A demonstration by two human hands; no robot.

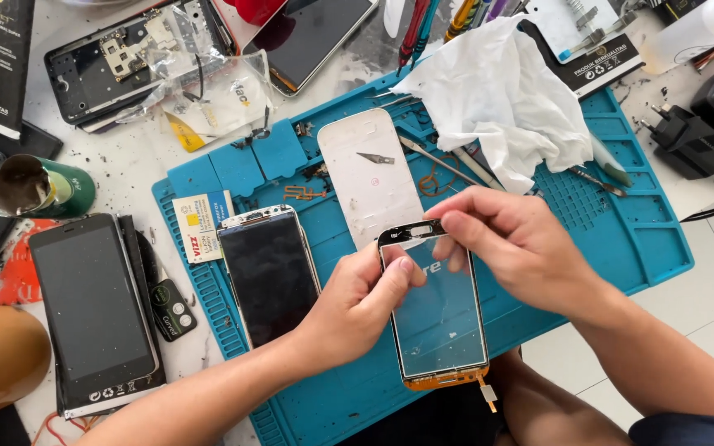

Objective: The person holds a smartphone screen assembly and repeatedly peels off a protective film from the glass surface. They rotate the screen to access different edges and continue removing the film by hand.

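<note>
**Head view: both hands on a phone touch panel over a repair mat**

Left hand (357, 310) grips the left edge of the clear touch panel (440, 322), thumb pressed on the glass near its top. Right hand (518, 248) curls its fingers over the panel's black upper rim, pinching it. The panel is held tilted above the blue repair mat (621, 239). Just left of it lies a dark-screened phone (270, 277); behind it, a white panel (369, 186) bearing a small blade (375, 158). A crumpled white cloth (502, 99) covers the mat's far edge.
</note>
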